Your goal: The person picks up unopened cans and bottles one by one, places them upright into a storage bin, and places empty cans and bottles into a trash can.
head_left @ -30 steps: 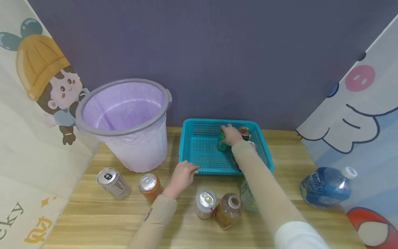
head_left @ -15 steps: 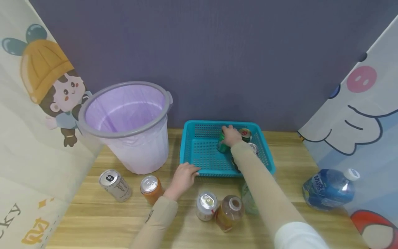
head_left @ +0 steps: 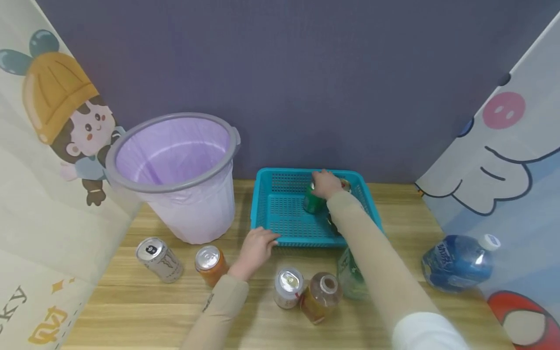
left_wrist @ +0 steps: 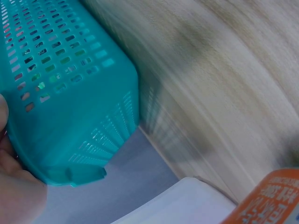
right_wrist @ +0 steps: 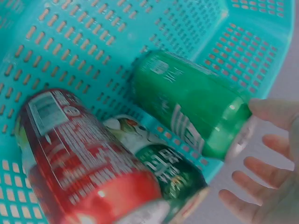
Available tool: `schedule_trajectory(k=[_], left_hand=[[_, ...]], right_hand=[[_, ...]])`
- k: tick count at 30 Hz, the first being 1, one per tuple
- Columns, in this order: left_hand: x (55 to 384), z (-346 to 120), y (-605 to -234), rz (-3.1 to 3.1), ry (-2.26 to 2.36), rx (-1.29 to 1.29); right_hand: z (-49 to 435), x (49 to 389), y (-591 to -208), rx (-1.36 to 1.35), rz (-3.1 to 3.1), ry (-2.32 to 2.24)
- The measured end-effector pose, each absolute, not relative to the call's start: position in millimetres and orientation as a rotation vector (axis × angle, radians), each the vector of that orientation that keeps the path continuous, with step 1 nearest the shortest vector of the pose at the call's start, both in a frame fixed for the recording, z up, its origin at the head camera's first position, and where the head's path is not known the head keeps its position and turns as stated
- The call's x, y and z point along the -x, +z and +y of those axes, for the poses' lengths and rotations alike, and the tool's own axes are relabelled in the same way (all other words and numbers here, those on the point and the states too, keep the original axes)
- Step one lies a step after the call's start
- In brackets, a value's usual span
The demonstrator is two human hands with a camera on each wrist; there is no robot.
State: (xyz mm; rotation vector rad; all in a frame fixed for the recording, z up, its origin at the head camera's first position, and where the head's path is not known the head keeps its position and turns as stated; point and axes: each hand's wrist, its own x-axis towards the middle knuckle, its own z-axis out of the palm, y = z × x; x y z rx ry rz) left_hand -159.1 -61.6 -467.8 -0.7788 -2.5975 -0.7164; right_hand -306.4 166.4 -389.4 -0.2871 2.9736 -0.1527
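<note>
While the basket's near left corner is held by the left hand (head_left: 256, 248) in the head view, the right hand (head_left: 327, 183) is placed over the right part of the blue-green plastic basket (head_left: 284, 214), just above a green soda can (head_left: 312, 201). The can is stood upright on the perforated basket floor, and other cans to its right are partly hidden by the right hand and sleeve. To the left of the basket, a round bin (head_left: 197, 214) with a grey rim and a pale lilac liner is seen on the wood-grain table (head_left: 131, 316). In front of the bin are placed a silver Monster can (head_left: 159, 260) and an orange can (head_left: 212, 265). Nearer the person, a white can (head_left: 288, 289), a bottle of amber drink (head_left: 321, 296) and a clear green bottle (head_left: 350, 277) are set in a row, the last partly covered by the right sleeve. A blue-labelled bottle (head_left: 457, 262) is set well apart at the right.

In the left wrist view, the basket's rim is pinched between the digits of the left hand; part of the orange can is shown at the lower right.

In the right wrist view, the fingers of the right hand are spread and curled round nothing, with the thumb tip at the green soda can's top edge. Beside that can, a red can (right_wrist: 88, 163) and a dark green and white can (right_wrist: 159, 158) are held in the basket.
</note>
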Motion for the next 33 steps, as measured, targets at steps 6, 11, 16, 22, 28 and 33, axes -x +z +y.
schedule_trajectory(k=[6, 11, 16, 22, 28, 33], left_hand=[[159, -62, -466, -2.602, -0.728, 0.784], [160, -61, -466, -2.599, -0.686, 0.787], [159, -61, -465, -2.601, -0.695, 0.784], [156, -64, -464, -2.583, -0.727, 0.774], [157, -66, -468, -2.572, -0.709, 0.765], [157, -67, -467, -2.498, -0.696, 0.823]], right_hand=[[169, 303, -364, 0.264, 2.945, -0.222], [173, 299, -339, 0.346, 2.934, -0.184], [181, 292, -315, 0.412, 2.873, -0.202], [201, 283, -300, 0.542, 2.859, -0.194], [228, 270, -288, 0.608, 2.728, -0.296], [252, 252, -299, 0.694, 2.683, -0.330]])
